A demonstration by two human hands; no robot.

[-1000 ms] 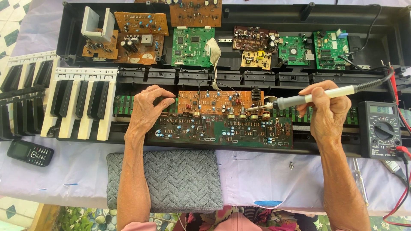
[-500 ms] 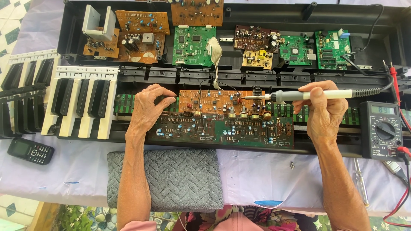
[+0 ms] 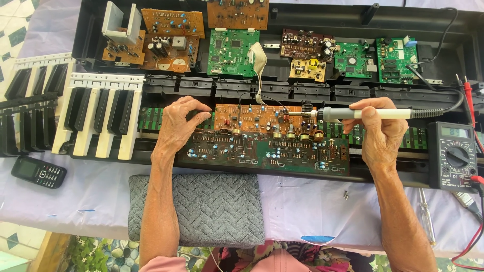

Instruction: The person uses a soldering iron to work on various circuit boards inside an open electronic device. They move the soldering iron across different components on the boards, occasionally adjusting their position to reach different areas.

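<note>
Right hand [image 3: 378,133] is closed around a soldering iron [image 3: 363,114], fingers wrapped over the white handle, thumb on the near side. Iron lies roughly level, metal tip pointing left and meeting the top right corner of the orange circuit board [image 3: 257,118]. Its dark cord runs off to the right of that board and up along the case edge.

Left hand [image 3: 180,126] sits at the orange board's left end, fingers curled and bunched, fingertips resting on the board edge; holds nothing that I can see.

Orange board lies on top of a longer green circuit board [image 3: 262,153], overlapping its upper edge. Both sit in the open black keyboard case [image 3: 312,22].

Relative to the orange board:
- above it: row of smaller boards in the case, brown ones to the left, green ones centre and right
- left: loose block of white and black keys [image 3: 98,118]
- far left, nearer the person: dark mobile phone [image 3: 39,172] on the desk [image 3: 302,201]
- right: digital multimeter [image 3: 452,156], red probe lead beside it
- below: grey folded towel [image 3: 196,206] on the desk, left forearm lying across it
- lower right: small screw [image 3: 346,194] on the desk's pale cloth
</note>
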